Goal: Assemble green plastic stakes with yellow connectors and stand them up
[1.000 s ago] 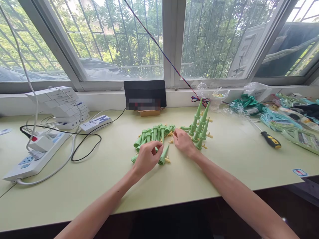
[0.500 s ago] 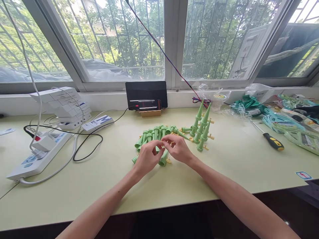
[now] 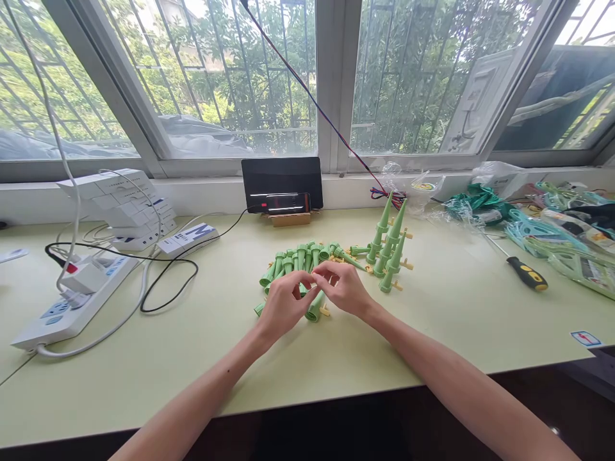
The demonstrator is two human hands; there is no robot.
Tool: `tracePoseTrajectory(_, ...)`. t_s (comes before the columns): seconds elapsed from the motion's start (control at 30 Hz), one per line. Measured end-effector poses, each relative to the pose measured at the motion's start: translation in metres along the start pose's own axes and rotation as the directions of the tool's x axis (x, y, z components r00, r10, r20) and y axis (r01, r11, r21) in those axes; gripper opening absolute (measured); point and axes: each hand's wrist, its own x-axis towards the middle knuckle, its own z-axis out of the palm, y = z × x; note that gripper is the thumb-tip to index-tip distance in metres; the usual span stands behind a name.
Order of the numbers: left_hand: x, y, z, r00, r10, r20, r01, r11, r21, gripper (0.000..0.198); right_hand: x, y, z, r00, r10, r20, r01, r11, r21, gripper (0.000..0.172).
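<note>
Over a pile of green plant watering spikes (image 3: 298,256), my left hand (image 3: 284,304) and my right hand (image 3: 344,291) meet at the fingertips. Both are closed in a pinch, and whatever is between the fingers is too small or hidden to make out. Just below them, one green watering spike (image 3: 313,315) points its open end toward me, with a yellow valve (image 3: 325,310) at its side; my hands cover its tip. To the right of my right hand, stacked green spikes (image 3: 394,246) stand upright with yellow valves sticking out.
At the back, a tablet (image 3: 281,174) leans by the window with a phone (image 3: 288,203) in front. A power strip (image 3: 77,307), cables and stacked white boxes (image 3: 129,208) occupy the left. A screwdriver (image 3: 527,274) and plastic-wrapped items (image 3: 548,230) lie at the right.
</note>
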Motion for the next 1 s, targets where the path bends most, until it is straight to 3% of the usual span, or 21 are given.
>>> tracePoseTrajectory(0.57,-0.0010,-0.0023,0.0016,1.000,-0.015,-0.013,0.015,0.999,-0.035,0.017,0.0012,0.0047,0.0005,0.995,0.084,-0.045,-0.076,0.986,0.150,0.011)
tracePoseTrajectory(1.0,0.0003,0.0012,-0.0019,0.995,-0.087,-0.050,0.085,0.995,-0.052,0.021,0.0011,0.0054,0.0009,0.997,0.065,0.035,-0.070,0.977,0.200,0.015)
